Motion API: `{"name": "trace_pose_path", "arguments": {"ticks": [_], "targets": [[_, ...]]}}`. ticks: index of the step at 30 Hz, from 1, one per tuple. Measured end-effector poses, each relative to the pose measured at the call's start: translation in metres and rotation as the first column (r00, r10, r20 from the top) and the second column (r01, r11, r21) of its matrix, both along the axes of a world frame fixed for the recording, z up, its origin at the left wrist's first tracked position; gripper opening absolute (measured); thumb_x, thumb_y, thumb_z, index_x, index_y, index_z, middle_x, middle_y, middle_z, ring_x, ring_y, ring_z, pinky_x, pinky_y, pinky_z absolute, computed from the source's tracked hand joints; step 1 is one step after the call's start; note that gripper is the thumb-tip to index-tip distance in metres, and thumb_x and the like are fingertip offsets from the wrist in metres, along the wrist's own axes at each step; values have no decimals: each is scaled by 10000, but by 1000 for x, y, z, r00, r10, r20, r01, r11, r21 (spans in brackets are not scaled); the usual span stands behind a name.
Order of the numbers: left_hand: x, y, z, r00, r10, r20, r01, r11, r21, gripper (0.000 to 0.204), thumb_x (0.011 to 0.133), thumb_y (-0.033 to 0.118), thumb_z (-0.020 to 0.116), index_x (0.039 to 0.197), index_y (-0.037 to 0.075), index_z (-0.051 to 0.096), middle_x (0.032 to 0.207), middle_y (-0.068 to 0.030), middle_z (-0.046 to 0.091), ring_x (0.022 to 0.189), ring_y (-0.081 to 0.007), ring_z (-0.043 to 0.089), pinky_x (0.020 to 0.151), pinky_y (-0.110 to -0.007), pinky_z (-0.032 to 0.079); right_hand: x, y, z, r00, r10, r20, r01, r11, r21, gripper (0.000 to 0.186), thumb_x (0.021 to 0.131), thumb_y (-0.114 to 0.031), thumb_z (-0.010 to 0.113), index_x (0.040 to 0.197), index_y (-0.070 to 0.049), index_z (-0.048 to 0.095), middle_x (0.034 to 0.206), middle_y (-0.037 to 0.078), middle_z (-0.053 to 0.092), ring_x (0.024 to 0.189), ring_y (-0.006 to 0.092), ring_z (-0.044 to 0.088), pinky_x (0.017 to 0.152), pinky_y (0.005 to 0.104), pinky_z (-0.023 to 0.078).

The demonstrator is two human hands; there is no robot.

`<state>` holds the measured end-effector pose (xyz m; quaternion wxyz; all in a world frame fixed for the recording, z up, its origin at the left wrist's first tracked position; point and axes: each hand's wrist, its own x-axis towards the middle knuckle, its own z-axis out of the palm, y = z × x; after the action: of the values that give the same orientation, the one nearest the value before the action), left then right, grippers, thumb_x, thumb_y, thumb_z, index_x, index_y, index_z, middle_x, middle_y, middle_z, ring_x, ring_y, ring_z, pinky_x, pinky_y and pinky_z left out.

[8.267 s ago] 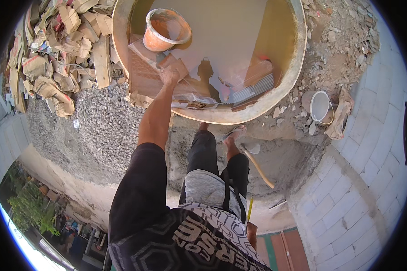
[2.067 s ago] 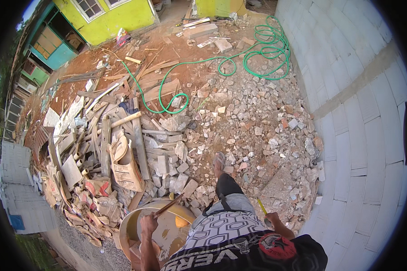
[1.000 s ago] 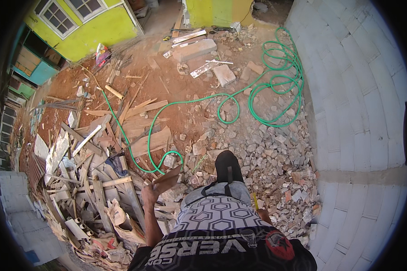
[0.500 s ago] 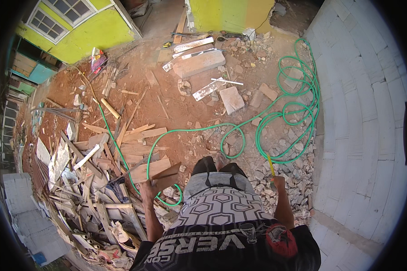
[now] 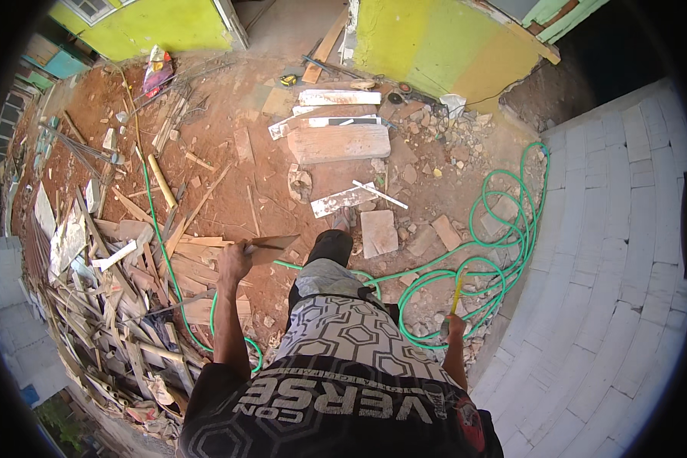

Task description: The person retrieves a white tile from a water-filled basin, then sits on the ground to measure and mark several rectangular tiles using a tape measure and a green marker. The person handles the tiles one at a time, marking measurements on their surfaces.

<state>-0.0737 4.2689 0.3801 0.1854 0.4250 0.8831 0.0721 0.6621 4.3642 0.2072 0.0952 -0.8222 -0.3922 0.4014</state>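
In my left hand (image 5: 234,263), held out in front to the left, is a flat brown piece of wood (image 5: 275,248) with a pointed far end. The fingers are closed round its near end. My right hand (image 5: 455,327) hangs by my right side, shut on a thin yellow strip-like tool (image 5: 457,296) that points up and forward. A greyish part shows by the fingers, but its exact kind is unclear. Beyond the right hand lie the loops of a green hose (image 5: 504,263).
A heap of broken timber (image 5: 122,305) lies left. Ahead are a long concrete slab (image 5: 340,143), a square block (image 5: 379,233) and rubble (image 5: 466,149). A grey block wall (image 5: 611,244) bounds the right. A yellow-black tape measure (image 5: 288,79) sits near the yellow-green wall (image 5: 412,46).
I have stepped forward, one foot now near the white-edged plank. My left hand has risen and moved ahead with the wood. The right hand still holds the yellow tool.
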Motion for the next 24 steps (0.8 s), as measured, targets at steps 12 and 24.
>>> {"name": "trace_pose_path", "arguments": {"ticks": [12, 24], "targets": [[-71, 347, 22, 986, -165, 7, 164, 985, 61, 193, 868, 173, 647, 1051, 121, 682, 877, -186, 716, 767, -395, 693, 650, -496, 538, -147, 224, 84, 986, -166, 16, 147, 821, -551, 127, 847, -227, 692, 918, -131, 736, 838, 68, 663, 691, 229, 603, 704, 476, 497], [-64, 554, -91, 985, -142, -99, 158, 971, 181, 226, 795, 41, 623, 1019, 66, 635, 984, -126, 728, 866, -310, 721, 729, -434, 579, -187, 800, 51, 571, 820, -38, -784, 532, -320, 253, 894, -214, 610, 867, -2, 744, 738, 121, 690, 660, 195, 629, 670, 347, 489]]}}
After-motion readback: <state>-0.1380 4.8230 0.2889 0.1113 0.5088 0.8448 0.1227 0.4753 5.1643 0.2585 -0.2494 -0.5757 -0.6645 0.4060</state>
